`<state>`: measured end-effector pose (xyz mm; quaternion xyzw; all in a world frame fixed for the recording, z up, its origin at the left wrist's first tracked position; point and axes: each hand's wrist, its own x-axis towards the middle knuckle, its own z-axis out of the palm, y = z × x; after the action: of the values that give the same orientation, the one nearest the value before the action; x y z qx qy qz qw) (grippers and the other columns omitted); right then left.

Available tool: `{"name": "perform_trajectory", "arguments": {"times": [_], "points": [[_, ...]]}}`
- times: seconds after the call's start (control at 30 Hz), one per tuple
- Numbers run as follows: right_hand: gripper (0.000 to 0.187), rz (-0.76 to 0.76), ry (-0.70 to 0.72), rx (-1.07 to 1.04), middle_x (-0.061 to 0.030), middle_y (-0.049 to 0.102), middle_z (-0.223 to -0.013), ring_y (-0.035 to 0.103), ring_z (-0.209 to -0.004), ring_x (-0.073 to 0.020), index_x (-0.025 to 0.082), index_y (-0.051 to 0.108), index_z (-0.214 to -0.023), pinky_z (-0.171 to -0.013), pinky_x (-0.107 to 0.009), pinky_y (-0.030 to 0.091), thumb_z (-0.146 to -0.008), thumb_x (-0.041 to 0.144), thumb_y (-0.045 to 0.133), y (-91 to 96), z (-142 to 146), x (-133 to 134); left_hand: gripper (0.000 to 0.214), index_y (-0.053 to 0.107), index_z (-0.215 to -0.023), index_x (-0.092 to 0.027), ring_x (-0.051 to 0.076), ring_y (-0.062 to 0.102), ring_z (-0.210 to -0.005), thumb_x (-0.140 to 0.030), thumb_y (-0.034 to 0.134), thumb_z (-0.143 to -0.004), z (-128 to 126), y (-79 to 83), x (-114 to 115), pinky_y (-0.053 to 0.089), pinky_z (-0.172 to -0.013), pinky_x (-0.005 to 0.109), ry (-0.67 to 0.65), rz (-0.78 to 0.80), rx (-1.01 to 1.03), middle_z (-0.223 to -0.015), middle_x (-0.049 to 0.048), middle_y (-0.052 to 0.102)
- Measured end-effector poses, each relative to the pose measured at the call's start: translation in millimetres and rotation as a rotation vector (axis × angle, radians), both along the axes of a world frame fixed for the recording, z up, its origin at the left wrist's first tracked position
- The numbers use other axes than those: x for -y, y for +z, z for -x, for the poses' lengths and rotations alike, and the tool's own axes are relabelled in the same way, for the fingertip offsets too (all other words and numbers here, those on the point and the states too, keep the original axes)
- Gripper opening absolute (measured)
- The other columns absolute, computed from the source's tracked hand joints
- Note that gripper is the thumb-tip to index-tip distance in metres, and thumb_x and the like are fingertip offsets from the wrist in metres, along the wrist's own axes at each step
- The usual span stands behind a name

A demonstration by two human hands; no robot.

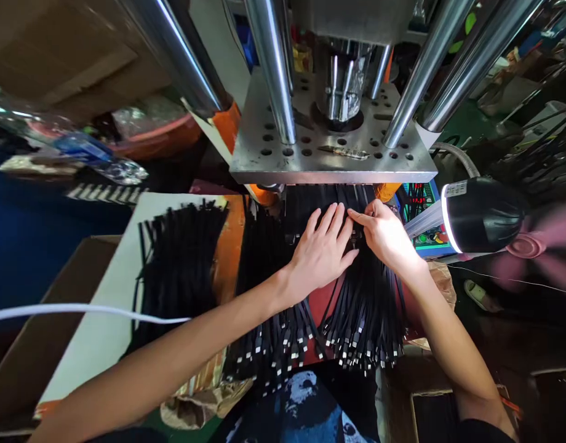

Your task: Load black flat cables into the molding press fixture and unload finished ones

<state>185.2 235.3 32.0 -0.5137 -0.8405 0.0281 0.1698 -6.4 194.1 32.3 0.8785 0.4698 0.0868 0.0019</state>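
Note:
My left hand (322, 249) lies palm down with its fingers spread over a layer of black flat cables (306, 206) at the front edge of the steel press. Beside it, my right hand (382, 231) is closed, its fingers bent and the index fingertip close to the left fingertips. Whatever sits in its grip is hidden among the dark cables. Below both hands hangs a fan of black cables with silver plugs (363, 332). Another thick bundle of black cables (176, 258) rests on the white board to the left.
A steel press plate (331, 166) with several round posts stands right ahead. A lit black lamp (483, 215) and a spinning pink fan (527, 245) are close to my right forearm. A white cord (89, 309) crosses at left, above the white board (96, 344).

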Motion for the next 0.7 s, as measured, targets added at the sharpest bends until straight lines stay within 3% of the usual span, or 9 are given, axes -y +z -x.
{"name": "perform_trajectory", "arguments": {"times": [0.17,0.33,0.43,0.5,0.6,0.63,0.7], "points": [[0.05,0.029,-0.148,0.197,-0.0191,0.068,-0.124,0.067,-0.108,-0.0312,0.022,0.066,-0.152,-0.091,-0.041,0.056,-0.108,0.015,0.043,5.5,24,-31,0.062,0.046,-0.16,0.001,0.036,0.038,-0.162,-0.035,0.039,-0.11,4,14.1,-45,0.028,-0.134,0.056,0.032,0.015,0.019,-0.171,0.026,0.042],[0.043,0.06,-0.145,0.184,-0.0227,0.072,-0.133,0.064,-0.124,-0.0333,0.005,0.068,-0.141,-0.105,-0.043,0.051,-0.11,0.011,0.039,10.7,40,-84,0.046,0.066,-0.136,0.0,0.04,0.065,-0.135,-0.03,0.042,-0.109,2,10.6,-104,0.047,-0.119,0.056,0.056,-0.015,0.037,-0.14,0.0288,0.07],[0.042,0.024,-0.127,0.119,-0.0219,0.074,-0.132,0.063,-0.125,-0.03,-0.002,0.062,-0.143,-0.109,-0.041,0.048,-0.111,0.009,0.037,13.7,40,-101,0.037,0.071,-0.124,-0.006,0.035,0.073,-0.121,-0.026,0.042,-0.11,0,10.7,-121,0.054,-0.111,0.049,0.083,-0.007,0.123,-0.126,0.0231,0.077],[0.041,0.027,-0.134,0.119,-0.0223,0.072,-0.134,0.063,-0.124,-0.0301,0.0,0.062,-0.142,-0.108,-0.04,0.049,-0.109,0.006,0.038,15.0,38,-88,0.032,0.07,-0.125,-0.01,0.032,0.07,-0.127,-0.023,0.045,-0.109,5,13.7,-107,0.051,-0.115,0.046,0.055,-0.034,0.176,-0.134,0.0194,0.074],[0.042,-0.032,-0.148,0.07,-0.0224,0.066,-0.138,0.065,-0.117,-0.031,0.008,0.06,-0.144,-0.098,-0.041,0.053,-0.106,0.008,0.042,10.2,31,-24,0.027,0.07,-0.12,-0.013,0.03,0.061,-0.136,-0.023,0.047,-0.109,25,14.7,-38,0.045,-0.122,0.045,0.047,-0.113,0.248,-0.144,0.016,0.069],[0.039,-0.054,-0.129,0.035,-0.0206,0.066,-0.131,0.066,-0.11,-0.0294,0.01,0.06,-0.142,-0.094,-0.04,0.055,-0.107,0.01,0.043,6.2,29,5,0.027,0.071,-0.107,-0.014,0.029,0.066,-0.126,-0.026,0.047,-0.109,34,12.1,-8,0.049,-0.115,0.043,0.109,-0.138,0.288,-0.126,0.0141,0.075],[0.025,0.029,0.029,0.044,-0.0138,0.068,-0.112,0.064,-0.098,-0.0251,0.014,0.067,-0.12,-0.086,-0.036,0.054,-0.109,0.014,0.045,-3.8,25,60,0.035,0.067,-0.085,-0.019,0.026,0.07,-0.093,-0.037,0.05,-0.11,51,1.4,50,0.055,-0.092,0.039,0.275,-0.065,0.261,-0.088,0.0083,0.074]]}}
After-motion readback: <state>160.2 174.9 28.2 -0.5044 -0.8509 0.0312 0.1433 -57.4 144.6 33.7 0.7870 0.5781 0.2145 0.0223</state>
